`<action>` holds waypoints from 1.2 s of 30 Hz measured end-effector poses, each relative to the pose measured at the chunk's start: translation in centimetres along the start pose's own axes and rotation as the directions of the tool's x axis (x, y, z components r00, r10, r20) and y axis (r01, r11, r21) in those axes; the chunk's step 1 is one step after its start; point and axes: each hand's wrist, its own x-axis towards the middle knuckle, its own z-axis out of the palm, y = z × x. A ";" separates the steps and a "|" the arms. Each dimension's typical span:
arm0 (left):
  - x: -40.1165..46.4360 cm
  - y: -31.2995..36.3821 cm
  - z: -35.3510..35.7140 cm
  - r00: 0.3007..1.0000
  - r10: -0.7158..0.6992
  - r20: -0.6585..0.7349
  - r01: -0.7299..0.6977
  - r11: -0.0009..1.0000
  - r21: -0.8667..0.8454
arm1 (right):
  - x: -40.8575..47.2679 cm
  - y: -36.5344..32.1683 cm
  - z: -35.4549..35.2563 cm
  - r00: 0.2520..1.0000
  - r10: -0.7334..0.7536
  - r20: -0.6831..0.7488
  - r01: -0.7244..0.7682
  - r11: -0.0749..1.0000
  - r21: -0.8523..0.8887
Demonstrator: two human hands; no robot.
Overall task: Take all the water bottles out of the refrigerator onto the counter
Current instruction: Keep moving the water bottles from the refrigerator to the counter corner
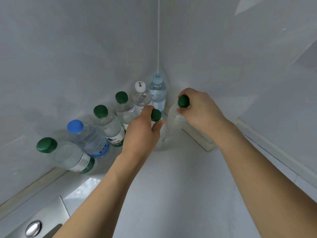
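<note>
Fingers of left hand and right hand pinch bottle caps at surface's back corner; cap-only grip may slip, toppling neighbours.

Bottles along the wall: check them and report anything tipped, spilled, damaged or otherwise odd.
Nothing stands out. The six bottles in the row, from the green-capped bottle at the near end to the pale-blue-capped bottle in the corner, stand capped, with no spill visible. The left hand and right hand each grip a green-capped bottle by its neck.
</note>
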 end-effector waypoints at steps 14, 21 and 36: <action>3.7 0.2 2.3 0.996 0.045 -0.073 -0.044 0.999 0.018 | 5.5 0.0 1.1 0.992 -0.120 0.043 0.122 0.992 -0.030; 4.2 -0.1 3.0 0.986 0.075 -0.146 -0.067 0.996 0.058 | 5.3 1.1 1.9 0.991 -0.134 0.002 0.133 0.982 0.132; 4.1 -0.2 3.4 0.981 0.060 -0.187 -0.048 0.997 0.067 | 4.0 2.3 4.9 0.985 -0.025 -0.170 0.094 0.907 0.409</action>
